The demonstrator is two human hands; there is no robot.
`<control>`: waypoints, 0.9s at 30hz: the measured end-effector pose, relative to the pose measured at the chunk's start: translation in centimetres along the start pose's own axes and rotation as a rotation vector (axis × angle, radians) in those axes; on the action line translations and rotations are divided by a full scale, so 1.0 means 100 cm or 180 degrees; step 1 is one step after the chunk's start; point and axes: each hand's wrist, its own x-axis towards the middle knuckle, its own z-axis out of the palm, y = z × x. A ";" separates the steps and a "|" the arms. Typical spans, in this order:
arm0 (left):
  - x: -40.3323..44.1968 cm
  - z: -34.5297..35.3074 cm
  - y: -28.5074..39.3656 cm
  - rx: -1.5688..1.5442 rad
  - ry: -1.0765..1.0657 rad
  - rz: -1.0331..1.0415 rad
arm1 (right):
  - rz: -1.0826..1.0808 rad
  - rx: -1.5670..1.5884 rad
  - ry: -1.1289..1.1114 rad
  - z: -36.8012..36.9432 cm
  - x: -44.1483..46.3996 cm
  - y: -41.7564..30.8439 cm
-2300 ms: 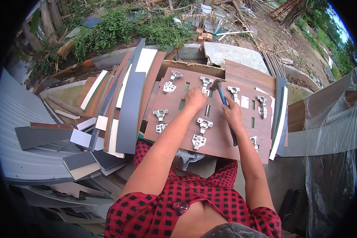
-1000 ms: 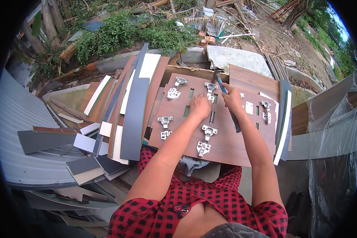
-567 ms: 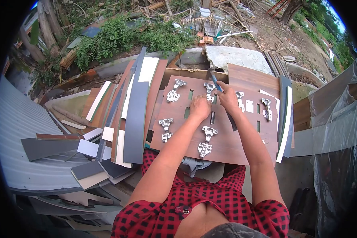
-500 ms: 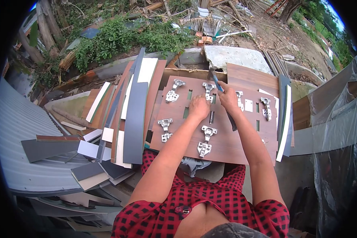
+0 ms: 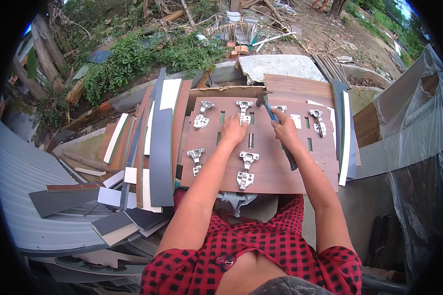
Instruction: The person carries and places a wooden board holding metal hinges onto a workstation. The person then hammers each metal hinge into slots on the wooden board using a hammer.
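A brown wood-grain board (image 5: 206,182) lies in front of me with several metal cabinet hinges on it. My left hand (image 5: 233,131) has its fingers closed at the near end of the top middle hinge (image 5: 244,109); the fingertips are partly hidden. My right hand (image 5: 284,127) grips a hammer (image 5: 269,109) with a blue shaft and dark handle end. The hammer head is above the board, right of that hinge. Below my left hand lies a small dark metal rod or bit (image 5: 251,141), with another hinge (image 5: 246,169) nearer me.
Further hinges sit at the left (image 5: 202,115) and right (image 5: 318,123) of the board. Stacked panel strips (image 5: 161,147) stand on the left, more strips (image 5: 346,132) on the right. Corrugated metal sheeting (image 5: 39,196) is at far left; plastic sheeting (image 5: 413,162) hangs at right.
The view has shifted, so the board appears farther left. The hammer head has moved away from the top middle hinge to its right. My left hand stays at that hinge.
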 end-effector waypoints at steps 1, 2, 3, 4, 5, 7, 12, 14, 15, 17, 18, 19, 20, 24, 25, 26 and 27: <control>-0.004 -0.001 -0.002 -0.0003 -0.0022 0.0010 | 0.0080 0.0205 0.0009 -0.002 -0.007 -0.001; -0.007 -0.003 -0.003 -0.0421 0.0024 -0.0143 | 0.0098 0.0202 0.0016 -0.006 -0.014 -0.003; -0.010 -0.004 -0.004 -0.0834 0.0073 -0.0300 | 0.0107 0.0270 -0.0029 -0.012 -0.022 -0.009; -0.016 0.002 -0.012 -0.0891 0.0505 -0.0021 | 0.0114 0.0343 -0.0072 -0.015 -0.028 -0.011; -0.023 0.005 -0.016 -0.0889 0.0495 -0.0013 | 0.0123 0.0347 -0.0063 -0.015 -0.032 -0.009; -0.037 0.003 -0.017 -0.0306 0.0524 0.0293 | -0.0005 0.0351 -0.0064 -0.013 -0.037 -0.003; -0.049 0.001 -0.006 -0.0300 0.0433 0.0182 | -0.0030 0.0133 -0.0094 -0.003 -0.040 0.010; -0.052 0.000 -0.005 -0.0501 0.0526 0.0094 | 0.0112 -0.0041 -0.0191 -0.004 -0.040 0.011; -0.056 -0.004 -0.004 -0.0505 0.0474 0.0057 | 0.0028 -0.0002 -0.0127 -0.004 -0.040 0.009; -0.067 -0.012 -0.003 -0.0505 0.0408 0.0007 | -0.0043 0.0040 -0.0078 -0.002 -0.040 0.006; -0.074 -0.016 -0.003 -0.0150 0.0176 0.0049 | -0.0299 0.0209 -0.0023 -0.003 -0.041 -0.003; -0.079 -0.018 -0.004 0.0205 -0.0056 0.0086 | -0.0556 0.0379 0.0027 -0.005 -0.043 -0.015; -0.082 -0.020 -0.005 0.0208 -0.0059 0.0063 | -0.0538 0.0461 -0.0033 -0.005 -0.045 -0.028; -0.083 -0.024 -0.010 0.0233 -0.0245 0.0232 | -0.0778 0.0361 -0.0255 0.014 -0.038 -0.051; -0.081 -0.023 -0.012 0.0236 -0.0319 0.0264 | -0.0810 0.0360 -0.0261 0.019 -0.036 -0.055; -0.081 -0.023 -0.014 0.0239 -0.0292 0.0250 | -0.0923 0.0167 -0.0234 0.025 -0.037 -0.058; -0.082 -0.022 -0.015 0.0254 -0.0251 0.0311 | -0.1032 -0.0024 -0.0208 0.029 -0.036 -0.061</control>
